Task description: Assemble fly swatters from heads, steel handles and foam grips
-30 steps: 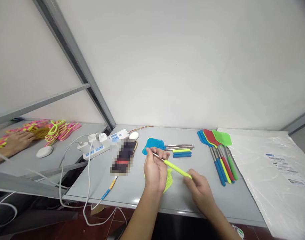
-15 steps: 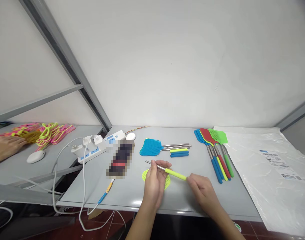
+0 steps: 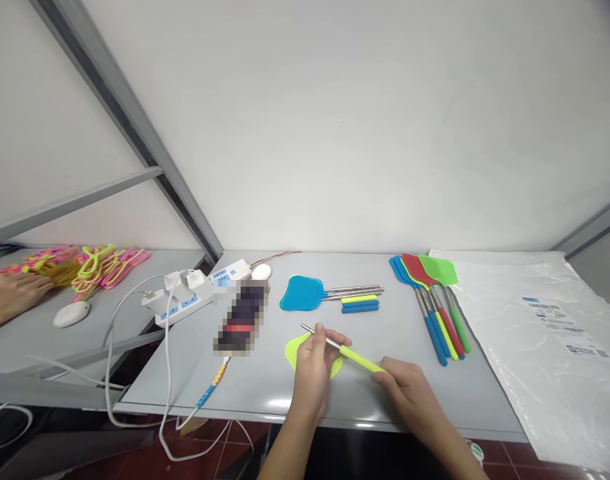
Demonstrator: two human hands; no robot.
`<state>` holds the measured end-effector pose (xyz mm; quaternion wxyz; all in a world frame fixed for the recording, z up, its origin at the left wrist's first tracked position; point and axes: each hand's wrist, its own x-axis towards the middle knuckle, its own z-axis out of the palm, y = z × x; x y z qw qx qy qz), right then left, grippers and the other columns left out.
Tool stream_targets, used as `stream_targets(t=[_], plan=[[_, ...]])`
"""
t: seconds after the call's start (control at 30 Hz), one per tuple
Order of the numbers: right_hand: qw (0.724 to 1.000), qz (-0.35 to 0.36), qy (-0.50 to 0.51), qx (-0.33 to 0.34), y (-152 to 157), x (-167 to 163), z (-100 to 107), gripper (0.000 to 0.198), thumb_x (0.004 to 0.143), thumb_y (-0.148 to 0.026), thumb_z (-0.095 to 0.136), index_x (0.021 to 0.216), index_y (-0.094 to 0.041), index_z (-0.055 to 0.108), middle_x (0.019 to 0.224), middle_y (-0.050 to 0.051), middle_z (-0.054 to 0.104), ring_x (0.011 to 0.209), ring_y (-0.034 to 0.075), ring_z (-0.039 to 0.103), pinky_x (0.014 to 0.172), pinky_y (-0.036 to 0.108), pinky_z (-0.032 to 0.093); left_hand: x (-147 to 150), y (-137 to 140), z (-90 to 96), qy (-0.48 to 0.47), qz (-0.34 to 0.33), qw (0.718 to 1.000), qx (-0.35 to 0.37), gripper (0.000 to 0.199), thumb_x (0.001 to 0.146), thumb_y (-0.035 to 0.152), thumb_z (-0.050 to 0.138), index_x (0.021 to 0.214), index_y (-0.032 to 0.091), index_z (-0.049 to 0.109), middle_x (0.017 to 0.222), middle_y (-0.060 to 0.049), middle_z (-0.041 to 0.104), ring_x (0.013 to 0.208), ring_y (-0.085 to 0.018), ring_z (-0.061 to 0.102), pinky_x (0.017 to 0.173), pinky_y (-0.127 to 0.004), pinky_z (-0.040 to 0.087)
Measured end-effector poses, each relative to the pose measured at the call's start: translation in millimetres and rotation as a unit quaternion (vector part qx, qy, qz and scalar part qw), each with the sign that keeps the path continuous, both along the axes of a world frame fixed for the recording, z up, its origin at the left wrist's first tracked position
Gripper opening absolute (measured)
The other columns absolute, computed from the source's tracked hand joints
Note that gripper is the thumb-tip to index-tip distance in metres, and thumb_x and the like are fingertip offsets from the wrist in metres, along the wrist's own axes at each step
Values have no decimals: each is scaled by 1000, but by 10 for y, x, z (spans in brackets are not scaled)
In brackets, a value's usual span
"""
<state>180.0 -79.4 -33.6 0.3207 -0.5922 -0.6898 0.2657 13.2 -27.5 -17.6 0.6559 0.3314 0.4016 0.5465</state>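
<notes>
My left hand [image 3: 315, 360] pinches the bare metal part of a fly swatter handle [image 3: 361, 360], a steel rod with a yellow-green sleeve. The rod's free tip points up and left. My right hand [image 3: 409, 393] is closed round the sleeve's lower end. Under my left hand, partly covered by it, a yellow-green perforated swatter head [image 3: 295, 352] lies on the table. Beyond my hands are blue swatter heads [image 3: 302, 293] with metal rods [image 3: 355, 291] attached, a yellow edge showing beneath. Beside those rods lie loose blue and yellow sleeves [image 3: 359, 307].
Several finished-looking swatters [image 3: 437, 313] lie fanned at right, next to a white plastic bag [image 3: 545, 347]. At left are a pixelated phone [image 3: 242, 317], power strips [image 3: 185, 300] and cables. Another person's hand [image 3: 17, 297] touches colourful cords [image 3: 102, 267] on the neighbouring table.
Both my hands and the handle have shifted slightly to the right, with the rod tilting a bit more steeply. My hold on it looks the same.
</notes>
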Motion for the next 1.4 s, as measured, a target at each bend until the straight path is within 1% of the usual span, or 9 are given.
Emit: stream_targets(t=[0.27,0.43,0.57,0.73,0.97,1.13,1.23,1.33,1.4], plan=[[992,-5,103,-68,-48,39,-5,34,94,-46,37,71,-21,43,65,-3,44,62,14,43,58,25,32,-16,25,9,-9,-20,999,-26,43,88,50,51,79,10,64,80,-12,70,56,-13,59,63,-29,48],[987,-25,155,-41,-36,69,-75,45,90,-53,38,58,-21,33,57,-4,30,54,12,32,52,26,25,0,27,-16,-34,-29,998,-40,45,86,52,52,79,9,64,80,-12,70,54,-13,60,63,-29,50],[977,-69,192,-62,-7,70,-110,50,88,-58,40,55,-22,27,55,-4,24,53,11,26,51,26,21,17,41,-51,-48,-29,997,-48,44,86,52,54,80,9,64,80,-12,70,53,-12,60,62,-29,51],[947,-133,280,-80,27,24,-149,50,89,-55,44,54,-22,31,54,-4,28,53,12,28,52,27,22,45,75,-76,-49,-41,997,-48,47,84,54,55,80,9,65,77,-12,69,51,-12,58,63,-31,52],[893,-135,426,-48,94,-6,-280,50,90,-46,50,51,-22,33,50,-5,29,49,11,28,50,28,25,65,96,-53,-52,-64,996,-32,50,82,57,55,84,8,66,82,-14,70,53,-13,59,67,-35,53],[883,-130,447,-67,112,-48,-219,48,91,-49,49,53,-21,37,50,-6,31,48,10,31,48,26,28,49,103,31,-68,-62,995,-38,49,83,57,55,85,9,66,92,-16,70,55,-12,59,67,-33,52],[871,-122,469,-77,131,-118,-149,42,90,-52,48,63,-20,48,47,-7,32,45,10,32,47,25,30,111,66,70,-76,-51,995,-48,51,82,57,55,86,8,66,91,-16,70,58,-13,60,69,-32,51],[850,-125,510,-55,164,-191,-63,34,89,-52,51,75,-20,53,46,-8,35,43,10,33,46,24,32,176,5,90,-35,-82,995,-36,53,84,58,52,88,7,68,88,-16,70,61,-15,61,65,-30,50],[829,-147,538,-39,191,-205,-6,34,89,-51,52,73,-21,50,45,-9,34,43,9,32,46,24,33,153,-27,112,56,-126,990,-8,55,85,58,49,89,8,70,83,-15,70,62,-17,61,61,-30,48]])
